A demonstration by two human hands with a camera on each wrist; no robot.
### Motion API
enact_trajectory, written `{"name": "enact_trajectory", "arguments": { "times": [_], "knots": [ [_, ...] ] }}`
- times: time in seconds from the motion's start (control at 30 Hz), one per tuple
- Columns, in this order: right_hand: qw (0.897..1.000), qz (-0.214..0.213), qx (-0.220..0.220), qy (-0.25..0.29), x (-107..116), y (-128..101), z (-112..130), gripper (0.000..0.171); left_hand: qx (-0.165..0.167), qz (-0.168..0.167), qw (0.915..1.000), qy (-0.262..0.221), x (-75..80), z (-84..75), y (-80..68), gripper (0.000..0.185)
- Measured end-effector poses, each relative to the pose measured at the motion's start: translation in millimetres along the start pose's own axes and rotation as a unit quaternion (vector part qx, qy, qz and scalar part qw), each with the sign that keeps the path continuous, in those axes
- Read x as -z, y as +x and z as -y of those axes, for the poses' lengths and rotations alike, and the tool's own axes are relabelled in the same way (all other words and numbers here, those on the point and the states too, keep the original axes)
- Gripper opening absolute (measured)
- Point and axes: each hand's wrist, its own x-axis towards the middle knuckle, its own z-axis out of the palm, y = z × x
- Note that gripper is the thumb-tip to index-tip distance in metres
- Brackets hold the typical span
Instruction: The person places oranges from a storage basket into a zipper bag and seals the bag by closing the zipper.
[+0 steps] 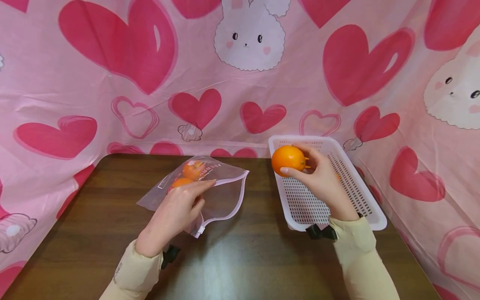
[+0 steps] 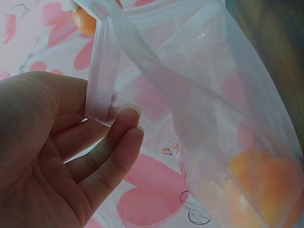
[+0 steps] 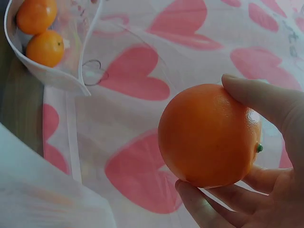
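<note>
My right hand (image 1: 301, 166) grips an orange (image 1: 288, 159) between thumb and fingers, held just above the far left corner of a white perforated basket (image 1: 369, 208). In the right wrist view the orange (image 3: 206, 135) fills the middle, with a fingertip (image 3: 266, 102) on its top. My left hand (image 1: 196, 196) holds the pink-trimmed mouth of a clear zip bag (image 1: 221, 196) lying on the table. Its curled fingers (image 2: 118, 130) hold the bag's zip strip (image 2: 102, 71). Two oranges (image 1: 187, 175) lie inside the bag, one seen close up (image 2: 261, 185).
The brown wooden table (image 1: 243, 258) is walled in at the back and both sides by a pink cloth (image 1: 262, 83) printed with hearts and rabbits. The basket stands by the right wall. The bag's two oranges (image 3: 40, 31) show in the right wrist view.
</note>
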Motion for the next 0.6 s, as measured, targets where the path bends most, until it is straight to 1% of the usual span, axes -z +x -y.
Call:
{"name": "enact_trajectory", "arguments": {
  "times": [0.17, 0.4, 0.6],
  "knots": [
    [1.000, 0.007, 0.007, 0.003, -6.0, -4.1, 1.8, 0.068, -0.001, -0.005, 1.0000, 0.001, 0.6, -0.2, -0.6, 0.047],
    [0.999, 0.030, 0.024, 0.013, -13.6, -12.4, 4.4, 0.068, 0.000, -0.007, 1.0000, 0.002, 0.9, -0.1, -0.8, 0.047],
    [0.998, 0.048, 0.011, 0.032, -22.5, -17.6, 7.6, 0.067, -0.003, -0.011, 0.9999, 0.000, 1.5, -0.1, -0.2, 0.047]
  ]
}}
